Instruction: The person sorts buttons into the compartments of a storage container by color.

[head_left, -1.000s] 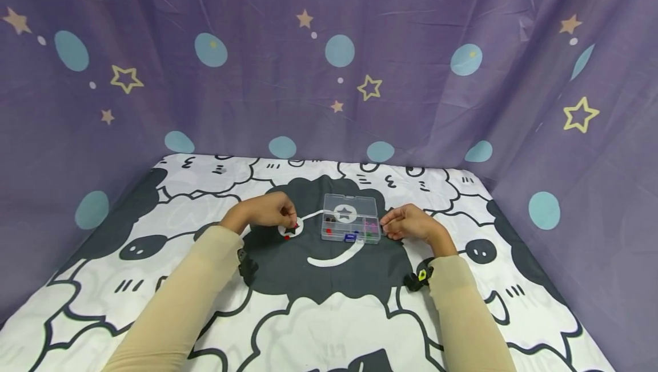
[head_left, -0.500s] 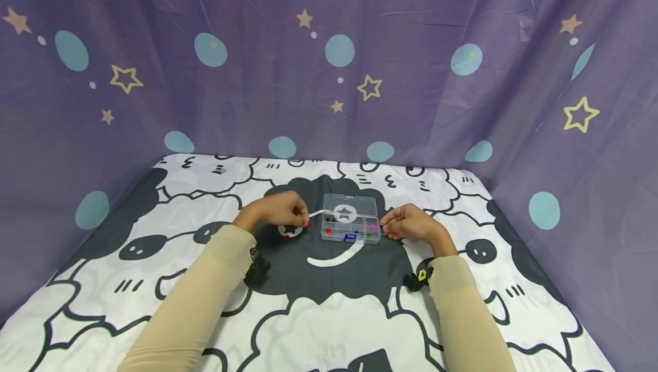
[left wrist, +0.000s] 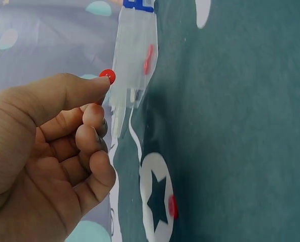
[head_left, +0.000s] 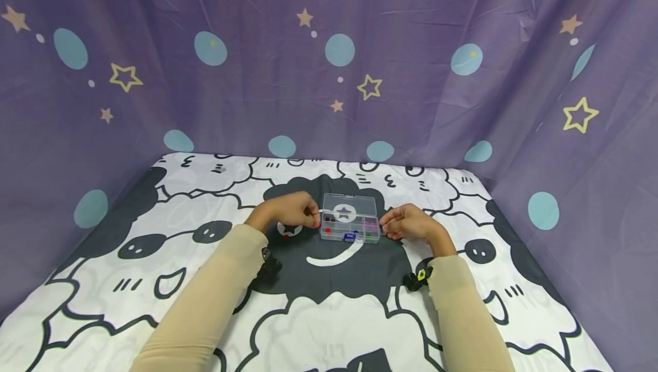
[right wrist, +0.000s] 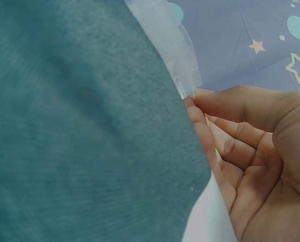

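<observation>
In the left wrist view a red button (left wrist: pixel 107 76) is pinched between the thumb and index finger of my left hand (head_left: pixel 294 210), its other fingers curled. That hand is at the left side of a clear plastic compartment box (head_left: pixel 362 205), whose lid stands open at the back. Small red (head_left: pixel 328 230), dark, pink and green pieces lie in separate compartments. My right hand (head_left: pixel 408 222) grips the box's right edge with thumb and fingertips, as the right wrist view shows. Another red button (left wrist: pixel 173 206) lies on the cloth by a printed star, below the left hand.
A cloth with cartoon sheep (head_left: pixel 329 275) covers the table. The box sits on its dark printed patch, blue latch (head_left: pixel 349 238) toward me. A purple curtain (head_left: pixel 267 103) with stars and dots hangs behind and at both sides.
My left hand has lifted a red button from the printed star on the cloth and carried it right to the box's left edge. My right hand stays at the box.
</observation>
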### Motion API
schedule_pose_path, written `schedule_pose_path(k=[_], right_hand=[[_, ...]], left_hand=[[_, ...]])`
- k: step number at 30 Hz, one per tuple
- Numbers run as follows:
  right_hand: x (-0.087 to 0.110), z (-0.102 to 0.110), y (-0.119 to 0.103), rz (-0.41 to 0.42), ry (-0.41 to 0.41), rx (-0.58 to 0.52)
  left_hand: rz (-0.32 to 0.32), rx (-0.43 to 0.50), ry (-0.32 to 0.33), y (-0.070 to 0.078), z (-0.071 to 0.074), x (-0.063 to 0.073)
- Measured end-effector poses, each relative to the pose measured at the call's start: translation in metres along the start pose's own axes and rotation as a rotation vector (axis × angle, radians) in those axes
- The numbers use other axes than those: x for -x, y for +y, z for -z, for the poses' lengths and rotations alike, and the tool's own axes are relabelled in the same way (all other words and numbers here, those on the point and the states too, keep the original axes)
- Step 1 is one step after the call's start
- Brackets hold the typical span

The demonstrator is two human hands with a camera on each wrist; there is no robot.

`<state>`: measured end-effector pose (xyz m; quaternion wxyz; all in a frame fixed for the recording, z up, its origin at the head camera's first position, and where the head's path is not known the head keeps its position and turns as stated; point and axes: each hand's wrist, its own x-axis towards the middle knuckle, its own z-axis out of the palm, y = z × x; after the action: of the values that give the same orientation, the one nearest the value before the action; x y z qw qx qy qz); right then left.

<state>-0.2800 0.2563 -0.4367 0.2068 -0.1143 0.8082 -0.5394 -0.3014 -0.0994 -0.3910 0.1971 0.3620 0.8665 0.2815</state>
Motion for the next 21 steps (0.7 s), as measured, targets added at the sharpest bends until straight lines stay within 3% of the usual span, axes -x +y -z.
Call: schedule_pose_path(k=[11,21], right_hand=[[-0.001,0.0,0.002,0.004,0.005,-0.002],[-0.001,0.0,0.002,-0.001,0.005,0.007]], left_hand=[[-0.013,-0.002,-0.003,0.004,-0.007,-0.011],[-0.015,-0.008,0.005,0.002,-0.008,-0.012]])
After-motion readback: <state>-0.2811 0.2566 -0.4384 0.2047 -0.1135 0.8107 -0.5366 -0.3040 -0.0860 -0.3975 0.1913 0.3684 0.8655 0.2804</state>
